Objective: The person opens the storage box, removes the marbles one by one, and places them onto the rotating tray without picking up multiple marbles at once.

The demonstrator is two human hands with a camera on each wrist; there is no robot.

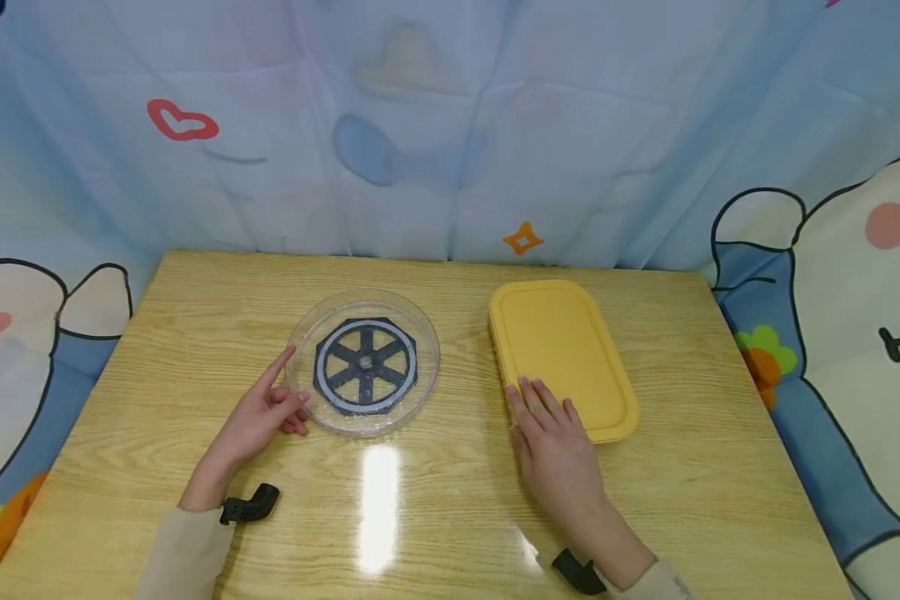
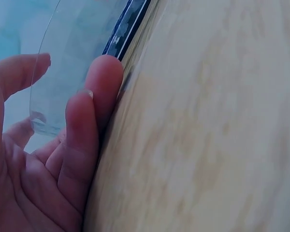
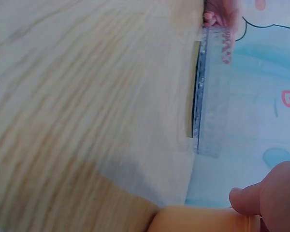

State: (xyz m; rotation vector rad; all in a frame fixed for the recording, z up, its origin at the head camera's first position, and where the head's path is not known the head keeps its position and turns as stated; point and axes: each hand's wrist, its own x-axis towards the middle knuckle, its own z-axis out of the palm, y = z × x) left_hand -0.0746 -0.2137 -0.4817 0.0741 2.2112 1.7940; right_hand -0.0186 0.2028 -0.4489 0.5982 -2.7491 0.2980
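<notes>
A clear round dish [image 1: 425, 379] stands on the table at left of centre. A black wheel-shaped piece with a pale ring [image 1: 365, 364] shows at its base; whether it lies inside or beneath I cannot tell. My left hand [image 1: 258, 414] holds the dish's near-left edge, index finger extended along the wall, thumb at the rim, other fingers curled low. To the right lies a yellow lidded box [image 1: 566, 342]. On its lid's near-left edge rests my right hand [image 1: 558, 467], fingers extended, with the thumb [image 3: 246, 199] against the box's side.
Both things stand on a wooden table [image 1: 450, 492], dish and box apart with bare wood between them. A blue curtain [image 1: 450, 167] printed with cartoon figures hangs behind the table's far edge and at both sides. Black wrist cameras [image 1: 251, 504] sit at both wrists.
</notes>
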